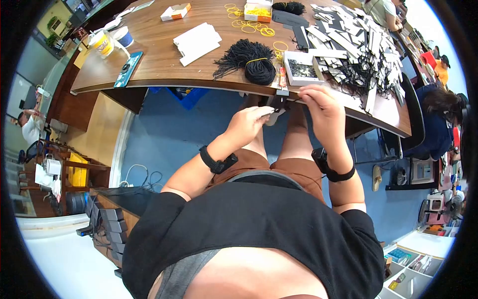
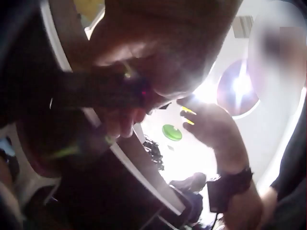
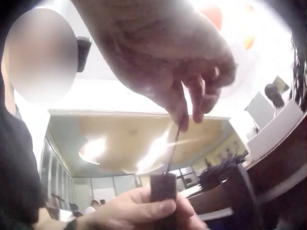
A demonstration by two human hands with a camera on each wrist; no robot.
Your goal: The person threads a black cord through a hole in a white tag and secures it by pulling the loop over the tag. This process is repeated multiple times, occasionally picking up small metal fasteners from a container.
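My left hand (image 1: 245, 125) pinches a small dark flat piece (image 3: 163, 188) between thumb and fingers, just off the table's front edge. Opposite it, my right hand (image 1: 326, 109) grips a thin dark cord (image 3: 172, 152) between thumb and fingertips; in the right wrist view the cord runs down to the piece's upper end. On the table, a bundle of black cords (image 1: 260, 71) lies behind the hands, beside an open white box (image 1: 301, 69). In the left wrist view the left hand (image 2: 158, 48) is dark and its grip is unclear.
A large heap of white and black strips with cords (image 1: 356, 55) covers the table's right side. White pieces (image 1: 197, 43), yellow bands (image 1: 259, 28), a phone (image 1: 128, 70) and cups (image 1: 101, 44) lie or stand further left. A blue crate (image 1: 186, 97) is under the table.
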